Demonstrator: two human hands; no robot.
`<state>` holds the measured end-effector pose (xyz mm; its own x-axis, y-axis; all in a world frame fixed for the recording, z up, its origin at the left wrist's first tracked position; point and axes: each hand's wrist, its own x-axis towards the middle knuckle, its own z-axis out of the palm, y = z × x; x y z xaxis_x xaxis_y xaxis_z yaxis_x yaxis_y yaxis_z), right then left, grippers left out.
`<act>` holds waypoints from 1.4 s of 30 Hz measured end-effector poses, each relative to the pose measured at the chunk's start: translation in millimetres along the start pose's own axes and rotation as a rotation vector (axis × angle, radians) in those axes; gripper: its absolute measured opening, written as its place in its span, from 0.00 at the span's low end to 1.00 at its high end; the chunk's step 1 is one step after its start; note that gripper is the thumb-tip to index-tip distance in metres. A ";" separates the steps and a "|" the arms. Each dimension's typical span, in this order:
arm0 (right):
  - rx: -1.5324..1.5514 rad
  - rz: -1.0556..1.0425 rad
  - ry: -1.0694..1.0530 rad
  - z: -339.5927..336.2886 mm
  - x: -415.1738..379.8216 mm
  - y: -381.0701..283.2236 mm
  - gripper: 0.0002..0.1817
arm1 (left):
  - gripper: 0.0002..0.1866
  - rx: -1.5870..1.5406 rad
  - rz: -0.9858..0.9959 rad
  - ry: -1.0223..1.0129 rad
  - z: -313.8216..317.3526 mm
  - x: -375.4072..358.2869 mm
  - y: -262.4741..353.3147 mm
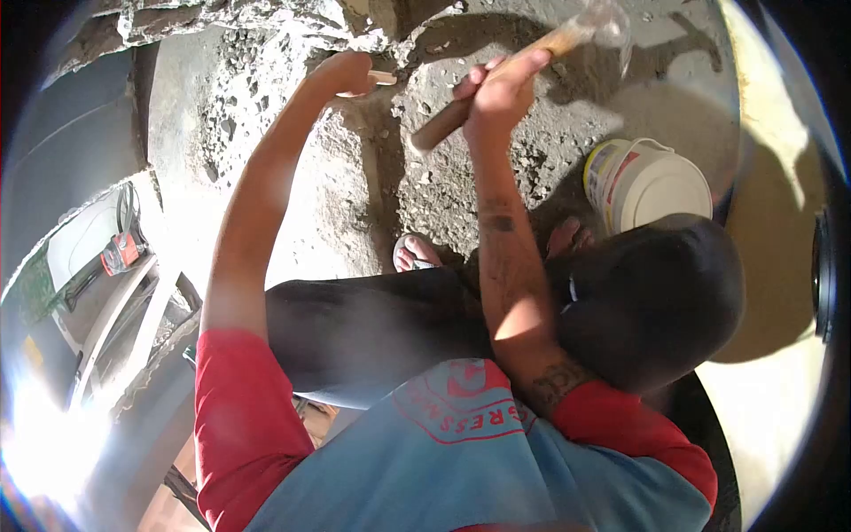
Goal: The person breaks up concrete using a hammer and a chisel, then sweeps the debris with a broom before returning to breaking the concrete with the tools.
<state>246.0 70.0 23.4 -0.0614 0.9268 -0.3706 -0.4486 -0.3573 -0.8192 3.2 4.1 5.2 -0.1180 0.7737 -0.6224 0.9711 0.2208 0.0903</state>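
Observation:
My left hand (347, 74) is closed in a fist around a chisel (383, 78), of which only a short, pale, sunlit end shows; its other end is hidden at the broken masonry (355, 35). To the right, my right hand (501, 96) grips a hammer (550, 46) by its wooden handle, fingers wrapped round the middle. The hammer's head is raised at the upper right and smeared by motion. The dark butt of the handle points down and left, apart from the left hand.
A white lidded bucket (660, 191) stands at the right by my knee. Rubble (235, 106) and dust cover the rough ground (443, 195) before my sandaled foot (415, 253). A red-and-black object (122, 253) lies at the left near pale strips.

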 end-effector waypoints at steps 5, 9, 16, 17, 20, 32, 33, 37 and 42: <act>-0.433 0.856 -0.338 -5.4 -74.4 47.0 0.31 | 0.17 0.104 -0.048 -0.117 -17.2 -4.3 16.5; -0.354 0.804 -0.267 -18.4 -82.3 58.3 0.32 | 0.16 0.072 -0.052 -0.001 4.8 -4.7 -22.1; -0.287 0.548 -0.329 -21.1 -69.6 36.6 0.37 | 0.21 -0.425 -0.111 0.141 10.1 -35.8 -18.0; -0.292 0.544 -0.333 -19.4 -66.9 33.3 0.37 | 0.21 -0.429 -0.112 0.146 11.0 -34.9 -15.8; -0.247 0.598 -0.300 -8.8 -63.1 15.8 0.37 | 0.21 -0.290 0.001 0.202 18.6 -31.3 -10.7; -0.573 0.611 -0.442 -18.3 -75.9 49.3 0.37 | 0.18 -0.130 0.035 0.112 10.7 -14.5 -9.8; -0.574 0.608 -0.439 -19.9 -70.3 44.4 0.37 | 0.18 -0.130 0.039 0.114 11.5 -13.1 -10.6; -0.364 0.358 -0.338 -1.9 -41.5 1.3 0.35 | 0.17 -0.114 0.042 0.191 22.8 -7.8 -19.4; -0.320 0.175 -0.197 10.1 -43.9 32.1 0.36 | 0.17 -0.133 0.027 0.087 14.4 -3.0 -11.6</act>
<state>225.3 19.0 17.7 -0.2957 0.8422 -0.4508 -0.1181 -0.5005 -0.8576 -4.8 -9.4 -5.2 -0.1157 0.8277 -0.5491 0.9388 0.2717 0.2117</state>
